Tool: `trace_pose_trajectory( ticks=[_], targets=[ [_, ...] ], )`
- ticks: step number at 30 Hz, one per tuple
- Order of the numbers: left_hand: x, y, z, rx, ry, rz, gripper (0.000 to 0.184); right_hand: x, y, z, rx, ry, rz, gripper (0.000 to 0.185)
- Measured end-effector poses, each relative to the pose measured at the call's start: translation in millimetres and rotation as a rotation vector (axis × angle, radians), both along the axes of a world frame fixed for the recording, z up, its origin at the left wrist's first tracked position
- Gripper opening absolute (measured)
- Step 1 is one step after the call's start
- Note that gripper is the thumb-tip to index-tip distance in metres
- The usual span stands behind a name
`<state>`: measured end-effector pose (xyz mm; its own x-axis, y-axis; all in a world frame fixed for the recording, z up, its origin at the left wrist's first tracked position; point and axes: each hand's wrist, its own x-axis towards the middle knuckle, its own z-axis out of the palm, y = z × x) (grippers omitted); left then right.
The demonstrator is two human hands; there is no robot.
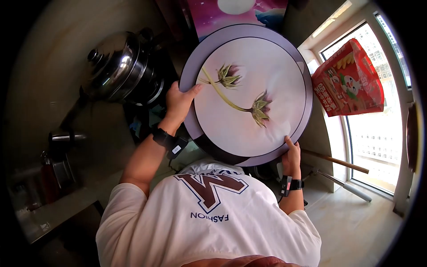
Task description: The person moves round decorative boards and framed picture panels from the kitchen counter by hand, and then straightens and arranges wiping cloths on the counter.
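A large round board (249,66) with a grey-purple rim and a flower print on its pale centre is held up in front of my chest. My left hand (180,103) grips its left edge, the thumb lying on the front face and the fingers hidden behind. At the lower right edge my right hand (291,155) holds it too, with the thumb on the printed face and the other fingers mostly out of sight. Both wrists wear black bands with small devices.
A shiny metal pot (118,66) with a lid stands at the left. On the right, a red printed bag (349,82) is in front of a bright window (373,142). Two long handles (340,164) stick out beneath it. Behind the board is a pink-purple panel (204,18).
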<state>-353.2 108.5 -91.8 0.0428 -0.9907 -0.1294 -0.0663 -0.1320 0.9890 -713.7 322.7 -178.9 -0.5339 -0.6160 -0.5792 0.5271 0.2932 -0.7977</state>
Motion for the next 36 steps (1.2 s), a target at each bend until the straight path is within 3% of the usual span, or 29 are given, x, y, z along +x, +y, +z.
trace_pose_trajectory(
  ticks=[5, 9, 11, 12, 14, 18, 24, 27, 33, 36],
  targets=[
    [84, 55, 36, -0.203, -0.1, 0.022, 0.042, 59, 16, 7, -0.179, 0.029, 0.101, 0.043],
    [172, 110, 71, -0.316, -0.2, 0.111, 0.045, 134, 22, 48, -0.353, 0.048, 0.204, 0.05],
    [217, 146, 65, -0.386, -0.121, 0.216, 0.047, 166, 30, 56, -0.431, 0.039, 0.236, 0.053],
    [253, 127, 30, -0.374, 0.005, 0.274, 0.049, 200, 5, 57, -0.364, 0.068, 0.254, 0.053],
    [333, 147, 13, -0.416, 0.048, 0.304, 0.049, 271, -6, 75, -0.422, 0.204, 0.244, 0.052],
    [405, 194, 18, -0.273, 0.21, 0.361, 0.051, 327, -18, 101, -0.564, 0.261, 0.337, 0.055],
    [502, 214, -13, -0.241, 0.221, 0.395, 0.049, 425, -58, 137, -0.656, 0.311, 0.403, 0.053],
    [529, 214, -23, -0.258, 0.198, 0.444, 0.054, 466, -98, 146, -0.687, 0.342, 0.565, 0.059],
    [597, 228, -34, -0.168, 0.053, 0.672, 0.058, 548, -175, 123, -0.774, 0.32, 0.762, 0.063],
    [635, 224, -36, -0.2, -0.022, 0.712, 0.056, 594, -209, 113, -0.688, 0.227, 0.878, 0.061]
  ],
)
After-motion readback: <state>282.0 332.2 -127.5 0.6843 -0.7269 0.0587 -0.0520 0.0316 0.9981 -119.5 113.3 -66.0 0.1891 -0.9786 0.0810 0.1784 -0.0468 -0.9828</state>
